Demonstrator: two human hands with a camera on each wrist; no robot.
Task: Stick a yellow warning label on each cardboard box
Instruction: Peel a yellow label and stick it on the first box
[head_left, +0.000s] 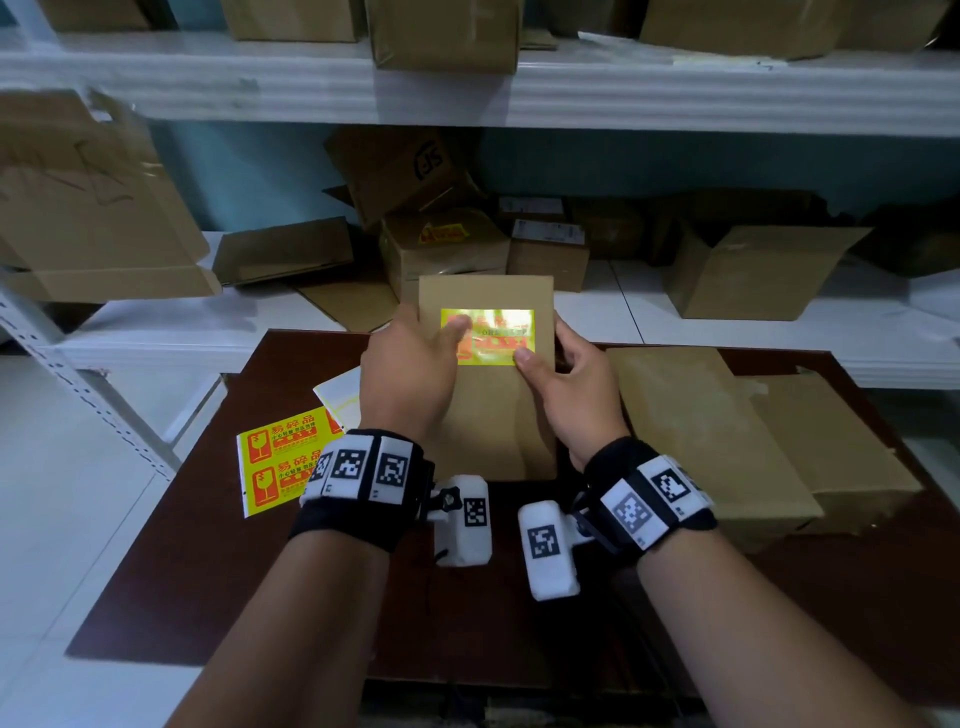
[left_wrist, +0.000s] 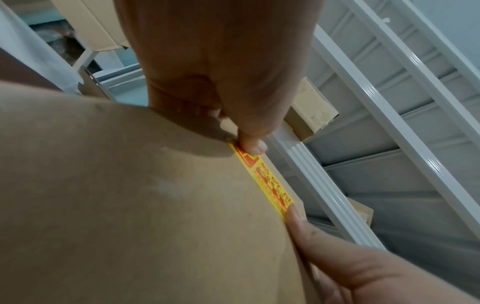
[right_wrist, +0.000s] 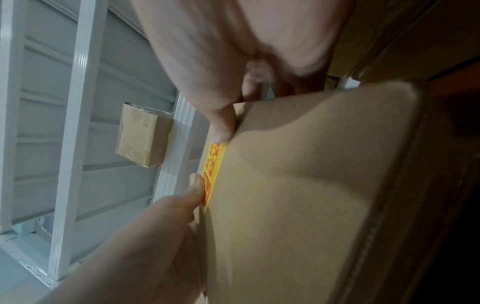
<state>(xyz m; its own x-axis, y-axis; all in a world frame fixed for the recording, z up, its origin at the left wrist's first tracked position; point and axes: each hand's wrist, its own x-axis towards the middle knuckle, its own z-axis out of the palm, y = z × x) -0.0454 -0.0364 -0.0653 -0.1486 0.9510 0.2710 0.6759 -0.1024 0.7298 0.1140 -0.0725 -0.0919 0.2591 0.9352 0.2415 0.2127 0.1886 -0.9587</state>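
I hold a flat cardboard box (head_left: 488, 415) over the dark table, raised at its far end. A yellow warning label (head_left: 498, 332) with red print lies on its upper face. My left hand (head_left: 410, 374) grips the box's left edge, with its thumb pressing the label's left part. My right hand (head_left: 571, 395) grips the right edge, its thumb on the label's lower right corner. In the left wrist view the label (left_wrist: 270, 183) shows edge-on between both thumbs on the box (left_wrist: 130, 205). The right wrist view shows the same label (right_wrist: 214, 168) on the box (right_wrist: 298, 195).
A sheet of yellow labels (head_left: 280, 462) lies on the brown table (head_left: 208, 571) to the left. Two flat cardboard boxes (head_left: 701, 431) are stacked at the right. White shelves (head_left: 779, 332) behind hold several boxes, one (head_left: 447, 244) bearing a yellow label.
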